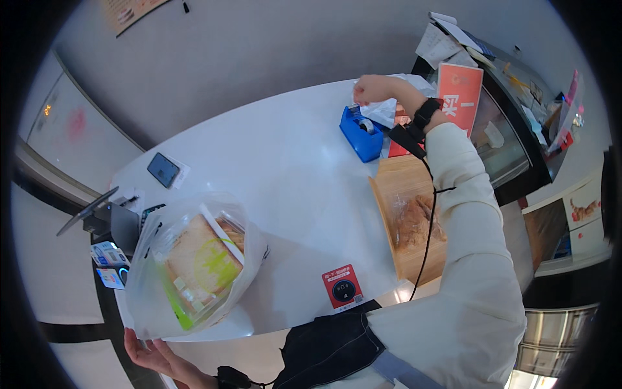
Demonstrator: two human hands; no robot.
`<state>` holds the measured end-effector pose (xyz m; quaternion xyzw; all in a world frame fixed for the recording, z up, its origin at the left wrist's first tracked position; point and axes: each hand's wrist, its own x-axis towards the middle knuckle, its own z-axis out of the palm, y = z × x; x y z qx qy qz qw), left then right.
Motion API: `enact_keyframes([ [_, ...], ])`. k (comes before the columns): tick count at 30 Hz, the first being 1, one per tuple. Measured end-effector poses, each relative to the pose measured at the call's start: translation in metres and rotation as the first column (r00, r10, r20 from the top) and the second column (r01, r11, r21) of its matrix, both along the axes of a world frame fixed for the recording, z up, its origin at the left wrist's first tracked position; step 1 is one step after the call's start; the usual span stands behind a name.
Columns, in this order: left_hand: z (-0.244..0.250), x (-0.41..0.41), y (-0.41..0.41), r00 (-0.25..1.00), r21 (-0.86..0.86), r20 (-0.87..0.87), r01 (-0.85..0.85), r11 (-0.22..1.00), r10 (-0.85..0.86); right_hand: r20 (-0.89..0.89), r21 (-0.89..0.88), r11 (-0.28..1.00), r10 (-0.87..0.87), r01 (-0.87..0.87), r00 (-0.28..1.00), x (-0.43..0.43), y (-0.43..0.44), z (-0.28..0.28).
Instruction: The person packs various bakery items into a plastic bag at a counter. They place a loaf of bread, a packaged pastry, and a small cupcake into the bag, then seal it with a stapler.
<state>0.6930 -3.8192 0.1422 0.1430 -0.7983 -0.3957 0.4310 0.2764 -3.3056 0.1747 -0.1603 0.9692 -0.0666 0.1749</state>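
Observation:
My right hand reaches to the table's far right edge, its fingers curled just beyond a blue tape dispenser. White plastic bags lie under and beside that hand; whether its fingertips pinch anything is hidden. At the lower left, my left hand has its fingers apart at the near corner of a translucent plastic carrier bag. Packaged sliced bread shows inside the bag, with another wrapped baked item behind it.
Wrapped bread sits on a wooden tray under my right forearm. A phone and a dark terminal are at the left. A red payment stand stands near the front edge. A glass case borders the right.

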Motion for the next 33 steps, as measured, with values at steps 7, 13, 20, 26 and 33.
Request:
enact_keyframes([
  [7,-0.049,0.005,0.021,0.895,0.321,-0.120,-0.375,0.870,0.430,0.234,0.019,0.973,-0.228,0.230,0.945,-0.032,-0.016,-0.040],
  [13,-0.055,0.011,0.030,0.898,-0.223,-0.007,-0.431,0.874,0.441,0.385,0.220,0.923,-0.379,0.315,0.842,-0.027,-0.016,-0.029],
  [20,-0.093,0.016,0.043,0.922,-0.144,0.111,-0.354,0.924,0.371,0.174,0.608,0.778,-0.328,0.161,0.929,-0.013,-0.033,-0.028],
  [26,-0.118,0.015,0.048,0.934,-0.084,0.206,-0.280,0.956,0.292,-0.007,0.523,0.829,-0.229,0.199,0.973,-0.029,-0.010,-0.017],
  [33,-0.139,0.019,0.052,0.933,-0.032,0.277,-0.228,0.973,0.228,0.197,0.785,0.609,-0.064,-0.118,0.978,-0.029,-0.010,-0.041],
])
